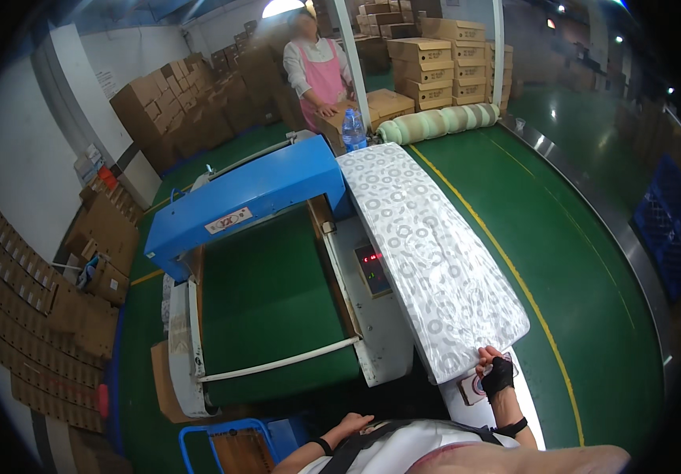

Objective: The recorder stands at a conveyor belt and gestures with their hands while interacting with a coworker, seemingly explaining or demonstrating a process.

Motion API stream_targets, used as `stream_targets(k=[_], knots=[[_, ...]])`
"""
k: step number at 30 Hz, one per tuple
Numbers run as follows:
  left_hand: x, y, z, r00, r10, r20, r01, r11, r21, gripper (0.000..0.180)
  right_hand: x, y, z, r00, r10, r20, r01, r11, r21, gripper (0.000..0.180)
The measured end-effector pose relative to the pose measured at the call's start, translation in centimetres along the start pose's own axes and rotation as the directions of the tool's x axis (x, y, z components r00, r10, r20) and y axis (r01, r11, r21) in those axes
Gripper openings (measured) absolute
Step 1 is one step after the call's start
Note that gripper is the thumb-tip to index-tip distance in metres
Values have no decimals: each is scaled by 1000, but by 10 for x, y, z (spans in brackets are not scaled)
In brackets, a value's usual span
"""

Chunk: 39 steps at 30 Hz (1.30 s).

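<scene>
My right hand [495,373], in a black fingerless glove, is at the near end of a long padded surface [435,261] with a shiny grey-and-white ring-patterned cover. Its fingers are curled in against the cover's near edge, and I cannot make out what is between them. Beside that hand, a small object with a round red-and-white marking [476,387] is partly hidden. My left hand [354,424] is held low before my body, its fingers stretched out and holding nothing visible. Left of the patterned surface is a blue-and-white conveyor machine [253,186] with a green belt [273,276].
Across the machine stands a person in a pink apron [324,75], one hand on a cardboard box. A water bottle [352,132] and a striped roll [439,124] are at the far end. A blue trolley frame [226,426] is near my left hand. Stacked cartons [427,67] stand behind.
</scene>
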<state>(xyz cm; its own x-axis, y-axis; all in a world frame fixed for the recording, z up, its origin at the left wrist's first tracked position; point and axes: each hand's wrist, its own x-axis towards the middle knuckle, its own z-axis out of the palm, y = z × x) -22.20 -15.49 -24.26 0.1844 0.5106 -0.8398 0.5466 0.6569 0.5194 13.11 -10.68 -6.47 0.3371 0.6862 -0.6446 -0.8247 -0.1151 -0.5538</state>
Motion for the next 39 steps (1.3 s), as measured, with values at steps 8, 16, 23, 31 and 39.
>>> stream_targets(k=[8,16,23,31,39], knots=[[14,-12,-2,987,-120,-109,135,981,137,44,-5,5,7,995,-91,-45,90,996,-27,31],[18,-9,2,979,-128,-158,168,949,269,46,-11,12,11,983,-177,-44,177,984,-1,38],[20,-5,0,979,-120,-165,164,943,289,42,-15,18,14,969,-239,-59,235,970,-60,36],[17,4,-11,979,-147,-139,180,949,261,42,-7,24,6,961,-272,-52,269,961,-64,37],[2,29,-14,990,-44,-131,84,946,314,43,-3,26,3,930,-367,13,364,916,-168,31]])
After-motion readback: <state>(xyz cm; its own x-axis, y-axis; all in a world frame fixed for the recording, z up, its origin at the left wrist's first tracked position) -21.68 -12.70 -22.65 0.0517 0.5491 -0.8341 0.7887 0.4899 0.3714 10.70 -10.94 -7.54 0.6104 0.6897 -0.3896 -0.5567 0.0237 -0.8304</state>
